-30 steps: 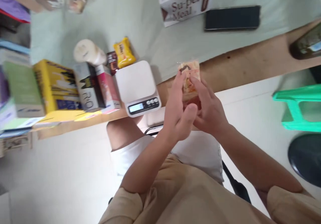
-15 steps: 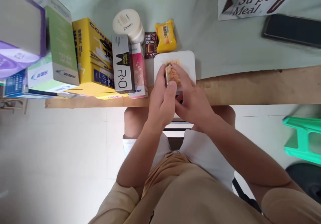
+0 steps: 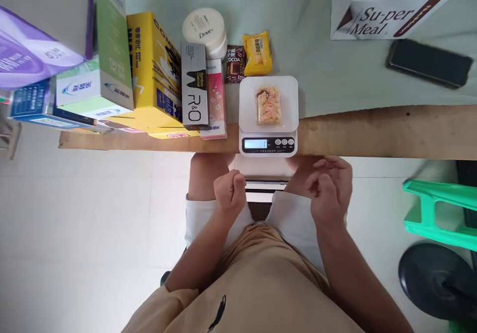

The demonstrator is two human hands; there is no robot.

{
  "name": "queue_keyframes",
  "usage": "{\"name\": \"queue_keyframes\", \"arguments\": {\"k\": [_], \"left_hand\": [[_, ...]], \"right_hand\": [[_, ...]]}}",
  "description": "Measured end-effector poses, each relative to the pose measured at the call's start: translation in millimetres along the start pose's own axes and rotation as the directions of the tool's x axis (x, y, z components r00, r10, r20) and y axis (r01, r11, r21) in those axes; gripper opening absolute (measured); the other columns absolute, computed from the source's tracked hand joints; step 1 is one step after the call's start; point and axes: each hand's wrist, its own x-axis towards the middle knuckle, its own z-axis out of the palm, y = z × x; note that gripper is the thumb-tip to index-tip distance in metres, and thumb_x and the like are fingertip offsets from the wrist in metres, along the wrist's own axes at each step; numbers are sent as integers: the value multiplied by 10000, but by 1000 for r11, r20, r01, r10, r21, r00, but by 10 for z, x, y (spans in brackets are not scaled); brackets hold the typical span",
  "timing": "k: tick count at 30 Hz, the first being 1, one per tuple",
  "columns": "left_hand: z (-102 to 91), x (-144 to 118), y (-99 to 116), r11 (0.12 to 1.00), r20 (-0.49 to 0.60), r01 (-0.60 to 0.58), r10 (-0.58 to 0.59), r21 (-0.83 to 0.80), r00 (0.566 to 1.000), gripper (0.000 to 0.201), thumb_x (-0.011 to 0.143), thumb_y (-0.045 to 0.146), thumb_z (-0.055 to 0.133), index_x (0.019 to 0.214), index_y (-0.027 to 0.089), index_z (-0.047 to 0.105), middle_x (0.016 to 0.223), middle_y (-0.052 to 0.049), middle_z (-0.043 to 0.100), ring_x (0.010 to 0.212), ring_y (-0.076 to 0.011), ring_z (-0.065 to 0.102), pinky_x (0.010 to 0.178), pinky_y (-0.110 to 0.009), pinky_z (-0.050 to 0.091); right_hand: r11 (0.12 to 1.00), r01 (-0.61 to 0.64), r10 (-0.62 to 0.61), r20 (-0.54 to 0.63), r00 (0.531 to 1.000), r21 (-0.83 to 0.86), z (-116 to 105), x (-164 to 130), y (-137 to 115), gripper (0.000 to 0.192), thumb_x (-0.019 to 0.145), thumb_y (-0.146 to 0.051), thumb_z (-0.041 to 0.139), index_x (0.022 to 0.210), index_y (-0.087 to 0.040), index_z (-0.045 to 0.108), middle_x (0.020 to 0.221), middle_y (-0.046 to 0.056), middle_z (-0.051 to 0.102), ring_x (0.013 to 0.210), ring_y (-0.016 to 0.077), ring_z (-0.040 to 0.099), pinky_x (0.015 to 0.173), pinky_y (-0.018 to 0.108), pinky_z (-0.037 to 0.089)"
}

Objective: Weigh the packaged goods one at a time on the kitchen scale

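Observation:
A small packet of a crumbly, pale orange snack (image 3: 269, 105) in clear wrapping lies on the white top of a kitchen scale (image 3: 248, 124). The scale's lit display looks to read 1. Drawn back from the table edge, my left hand (image 3: 230, 190) is a closed fist over my lap, apart from the scale, with nothing seen in it. To the right, over my other thigh, my right hand (image 3: 331, 191) is loosely curled with its fingers apart, and holds nothing that I can see. Neither hand touches the packet or the scale.
Left of the scale stand a pink box (image 3: 216, 99), a grey R&O box (image 3: 194, 87), a yellow box (image 3: 151, 74), a green box (image 3: 112, 49) and a Dove jar (image 3: 204, 27). Behind lie a cocoa packet (image 3: 234, 64) and yellow packet (image 3: 258, 53). A phone (image 3: 428, 63) lies right.
Both hands have let go of the snack packet and pulled back off the scale to my lap, moving apart. The packet now lies flat on the scale, whose display is uncovered.

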Motion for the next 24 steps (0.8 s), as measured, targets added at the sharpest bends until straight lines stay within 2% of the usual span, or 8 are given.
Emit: {"name": "queue_keyframes", "arguments": {"k": [3, 5, 10, 14, 17, 20, 22, 24], "left_hand": [[-6, -47, 54, 1000, 3, 18, -18, 17, 1000, 412, 1153, 343, 415, 814, 192, 594, 633, 7, 596, 498, -82, 504, 474, -219, 373], [-21, -9, 82, 1000, 7, -17, 16, 13, 1000, 373, 1127, 320, 452, 828, 189, 632, 730, -32, 651, 578, -102, 554, 509, -229, 418], [-140, 95, 85, 994, 81, -94, 98, -56, 992, 491, 1069, 279, 500, 589, 181, 479, 609, -31, 547, 546, -114, 498, 486, -257, 362], [-168, 54, 50, 991, 147, -75, 91, -114, 985, 580, 1128, 432, 385, 606, 194, 472, 463, 23, 409, 405, -87, 370, 413, -253, 283], [-97, 69, 70, 994, 143, -48, 62, -101, 988, 547, 1145, 418, 403, 660, 194, 519, 476, 35, 453, 417, -80, 419, 424, -235, 319], [12, 279, 177, 994, 86, -56, 64, -91, 994, 350, 1132, 271, 438, 841, 193, 618, 654, 5, 648, 550, -91, 574, 517, -223, 446], [76, 537, 295, 982, 24, -145, 149, -122, 989, 281, 1109, 227, 458, 898, 202, 641, 819, -35, 736, 689, -112, 659, 601, -244, 518], [116, 833, 426, 934, -19, -294, 296, -203, 955, 294, 1079, 164, 469, 820, 207, 601, 810, -32, 724, 698, -120, 659, 593, -263, 503]], "right_hand": [[998, 55, -55, 83, 995, -2, 93, -64, -69, 305, 916, -306, 628, 1216, -260, 596, 1038, 9, 645, 530, 40, 547, 420, 188, 356], [995, 101, -98, 114, 989, -20, 124, -38, -122, 307, 913, -295, 632, 1217, -260, 601, 1033, 7, 654, 534, 40, 547, 424, 186, 366], [990, 133, -127, 141, 982, -36, 117, 5, -159, 299, 921, -273, 627, 1218, -254, 603, 1026, -1, 660, 537, 36, 552, 451, 184, 413], [992, 102, -89, 150, 985, -80, 125, -67, -98, 296, 920, -281, 633, 1213, -257, 593, 1030, 2, 660, 530, 39, 542, 456, 185, 445], [991, 81, -67, 134, 989, -107, 168, -81, -78, 298, 923, -288, 643, 1215, -260, 593, 1031, 6, 659, 533, 43, 544, 452, 186, 444], [989, 93, -81, 110, 991, -117, 251, 34, -135, 315, 933, -314, 644, 1237, -259, 581, 1042, 14, 655, 561, 49, 556, 460, 188, 429], [981, 123, -108, 103, 989, -153, 330, 193, -227, 332, 941, -331, 641, 1258, -261, 571, 1068, 29, 650, 604, 63, 569, 486, 203, 447], [952, 168, -144, 108, 984, -255, 432, 397, -355, 354, 935, -333, 638, 1275, -264, 570, 1119, 55, 646, 673, 89, 590, 531, 232, 485]]}}
